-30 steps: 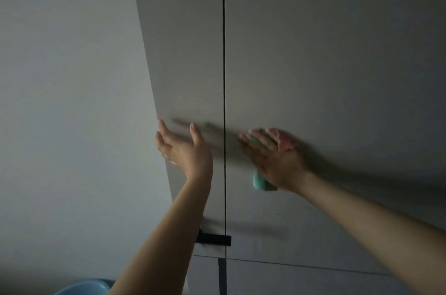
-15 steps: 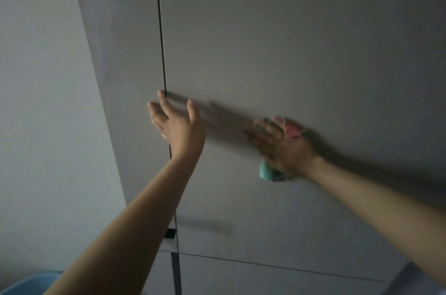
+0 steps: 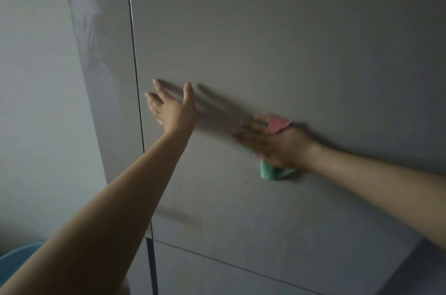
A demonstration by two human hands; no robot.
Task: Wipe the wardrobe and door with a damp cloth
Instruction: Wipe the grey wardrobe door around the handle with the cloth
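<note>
A grey wardrobe fills most of the view, its flat front rising from the lower edge to the top. A thin dark vertical seam splits a narrow left panel from the wide right door, and a fine horizontal seam crosses low down, marking off a lower section. The narrow left panel carries dull, streaky smears along its upper part. To the left of the wardrobe stands a pale wall, plain and dimly lit.

Two bare forearms reach up from the lower corners toward the wide door. The left hand is raised just right of the vertical seam, its fingers straight and spread, holding nothing; whether the fingertips touch the panel cannot be told, though a soft shadow of the hand lies on the door beside it. The right hand is blurred, lying flat on the door with its fingers extended over a cloth, pressing it against the surface. The cloth is on the wide door, near its middle height, sandwiched between palm and panel: a pink part shows above the fingers and a green part hangs below the heel of the hand.

In the bottom left corner, behind the left forearm, a curved blue rim of a basin peeks in.
</note>
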